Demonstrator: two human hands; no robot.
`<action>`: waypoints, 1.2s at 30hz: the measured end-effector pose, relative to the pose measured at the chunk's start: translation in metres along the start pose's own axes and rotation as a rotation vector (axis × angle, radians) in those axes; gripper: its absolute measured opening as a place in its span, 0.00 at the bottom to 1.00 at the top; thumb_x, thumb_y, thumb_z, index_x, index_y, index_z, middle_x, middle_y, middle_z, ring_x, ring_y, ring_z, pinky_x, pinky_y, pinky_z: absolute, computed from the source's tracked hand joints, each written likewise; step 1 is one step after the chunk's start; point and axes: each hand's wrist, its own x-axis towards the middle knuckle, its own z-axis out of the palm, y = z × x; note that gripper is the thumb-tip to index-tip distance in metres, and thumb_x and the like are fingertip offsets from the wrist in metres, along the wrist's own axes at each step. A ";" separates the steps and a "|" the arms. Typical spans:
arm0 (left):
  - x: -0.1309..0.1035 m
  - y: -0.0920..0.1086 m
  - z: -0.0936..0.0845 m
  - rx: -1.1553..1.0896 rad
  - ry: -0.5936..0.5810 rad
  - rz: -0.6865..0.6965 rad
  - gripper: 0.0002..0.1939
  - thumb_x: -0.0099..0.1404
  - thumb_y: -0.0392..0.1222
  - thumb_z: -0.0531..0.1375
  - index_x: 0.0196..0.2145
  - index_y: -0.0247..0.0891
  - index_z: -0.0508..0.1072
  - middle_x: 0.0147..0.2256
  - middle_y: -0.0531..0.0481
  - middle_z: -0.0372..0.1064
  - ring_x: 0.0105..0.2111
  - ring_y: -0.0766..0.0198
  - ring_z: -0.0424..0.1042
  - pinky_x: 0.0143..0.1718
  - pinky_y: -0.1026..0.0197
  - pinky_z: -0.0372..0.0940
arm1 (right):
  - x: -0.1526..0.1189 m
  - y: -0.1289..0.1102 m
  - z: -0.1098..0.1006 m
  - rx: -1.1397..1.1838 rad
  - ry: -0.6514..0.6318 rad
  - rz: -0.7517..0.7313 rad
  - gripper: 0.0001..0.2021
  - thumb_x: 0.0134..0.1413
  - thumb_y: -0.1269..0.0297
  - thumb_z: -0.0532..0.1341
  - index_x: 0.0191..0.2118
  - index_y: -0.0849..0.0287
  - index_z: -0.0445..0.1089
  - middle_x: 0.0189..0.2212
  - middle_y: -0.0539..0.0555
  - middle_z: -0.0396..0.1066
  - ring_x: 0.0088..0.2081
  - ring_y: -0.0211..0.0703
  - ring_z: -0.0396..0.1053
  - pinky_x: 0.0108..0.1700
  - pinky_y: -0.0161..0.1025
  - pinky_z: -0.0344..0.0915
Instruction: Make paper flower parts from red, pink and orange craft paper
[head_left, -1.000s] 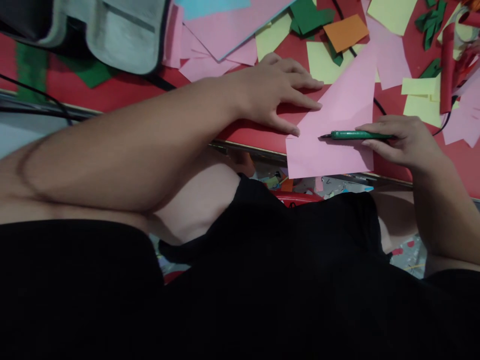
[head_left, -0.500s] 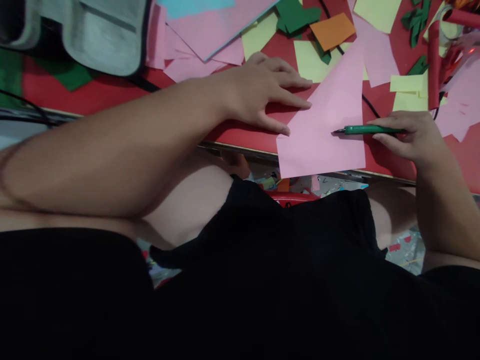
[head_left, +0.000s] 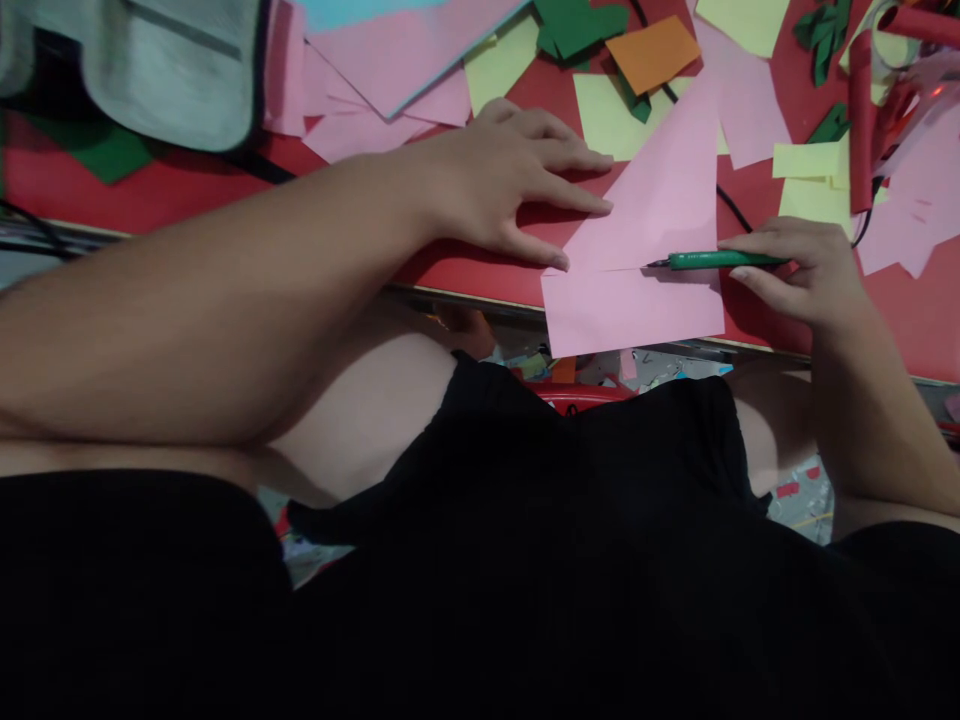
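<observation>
A pink paper sheet (head_left: 652, 220) lies on the red table (head_left: 480, 262), its lower edge hanging past the table's front edge. My left hand (head_left: 525, 185) is spread flat, fingertips on or beside the sheet's left side. In my right hand (head_left: 806, 265), at the sheet's right, is a green pen-like tool (head_left: 724, 261), pointing left. Its dark tip touches the paper near the middle. A thin line runs across the sheet from near my left thumb to the tip.
Pink, yellow and green paper pieces and an orange piece (head_left: 652, 55) lie behind the hands. A grey container (head_left: 169, 75) stands back left. Red rolls (head_left: 862, 120), a tape roll and a black cable are at the right.
The whole view has shifted slightly, moving things left. A thin line left of the tool's tip now shows more clearly. My left hand is still spread at the sheet's edge.
</observation>
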 end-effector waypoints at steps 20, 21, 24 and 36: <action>-0.001 0.051 -0.009 0.004 -0.021 0.044 0.34 0.80 0.64 0.63 0.78 0.58 0.72 0.85 0.54 0.55 0.84 0.36 0.54 0.82 0.25 0.49 | -0.008 0.007 0.023 0.083 0.215 -0.159 0.16 0.65 0.63 0.75 0.57 0.44 0.89 0.36 0.54 0.87 0.31 0.46 0.81 0.31 0.40 0.70; -0.001 0.050 -0.009 0.006 -0.020 0.045 0.35 0.79 0.63 0.65 0.78 0.59 0.71 0.85 0.54 0.55 0.84 0.37 0.55 0.82 0.25 0.49 | -0.008 0.006 0.024 0.082 0.218 -0.160 0.16 0.64 0.62 0.75 0.57 0.43 0.89 0.36 0.54 0.87 0.31 0.46 0.81 0.30 0.39 0.70; -0.002 0.050 -0.009 0.005 -0.011 0.053 0.38 0.76 0.65 0.68 0.79 0.59 0.71 0.85 0.51 0.56 0.83 0.34 0.57 0.81 0.23 0.50 | -0.007 0.004 0.023 0.080 0.228 -0.165 0.19 0.64 0.63 0.75 0.59 0.39 0.88 0.36 0.52 0.88 0.31 0.47 0.82 0.31 0.39 0.72; -0.002 0.053 -0.013 -0.031 -0.051 -0.004 0.39 0.74 0.68 0.68 0.78 0.63 0.71 0.84 0.56 0.57 0.83 0.32 0.56 0.82 0.24 0.47 | -0.010 0.001 0.016 0.135 0.153 -0.093 0.23 0.67 0.62 0.77 0.63 0.31 0.86 0.33 0.47 0.86 0.29 0.43 0.79 0.29 0.40 0.66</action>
